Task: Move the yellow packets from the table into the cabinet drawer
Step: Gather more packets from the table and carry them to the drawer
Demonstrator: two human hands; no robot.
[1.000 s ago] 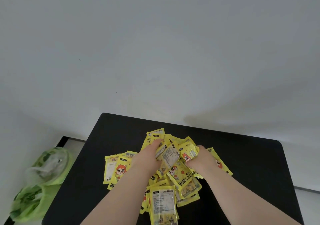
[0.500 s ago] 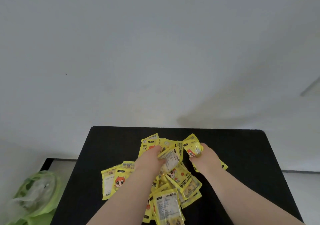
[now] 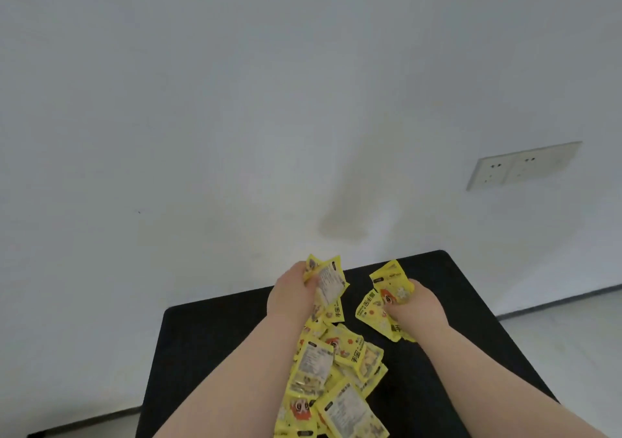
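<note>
Your left hand [image 3: 291,294] and right hand [image 3: 415,306] each grip yellow packets [image 3: 328,281] above the black table [image 3: 215,336].

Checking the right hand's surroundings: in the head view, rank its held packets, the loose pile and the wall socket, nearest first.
1. Held packets, gripped in the right hand.
2. Loose pile, on the table, to its left.
3. Wall socket, far right, beyond the table.

wall [image 3: 235,100]: plain white | socket plate [image 3: 523,164]: right | floor [image 3: 579,336]: pale, dark skirting [image 3: 555,303]
</note>
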